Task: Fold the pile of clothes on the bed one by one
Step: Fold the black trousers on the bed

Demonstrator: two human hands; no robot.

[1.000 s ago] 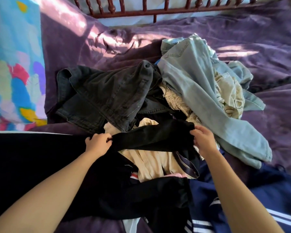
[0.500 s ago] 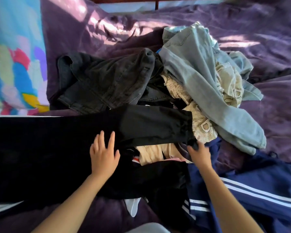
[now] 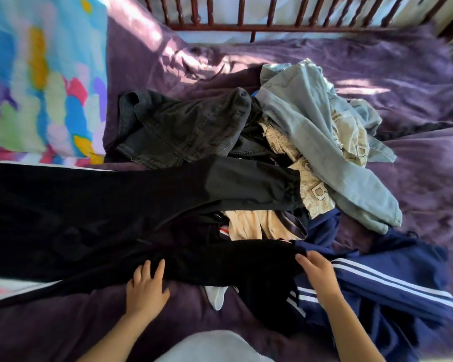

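Far leg of long black trousers [image 3: 115, 218] now lies flat across near-left of purple-covered bed [image 3: 416, 165]. Both hands off it, shifted to near leg.
Left hand [image 3: 147, 286]: fingers straight, apart, pressing near leg mid-length.
Right hand [image 3: 317, 273]: at near cuff. Grip pinching hem or merely touching, cannot tell.
Judgement: still spreading stage, first fold not yet made.
Trousers: dark, matte, legs splayed in V, cuffs pointing right, overlapping near edge of heaped clothes pile [image 3: 324, 152]. Waist out of frame left.
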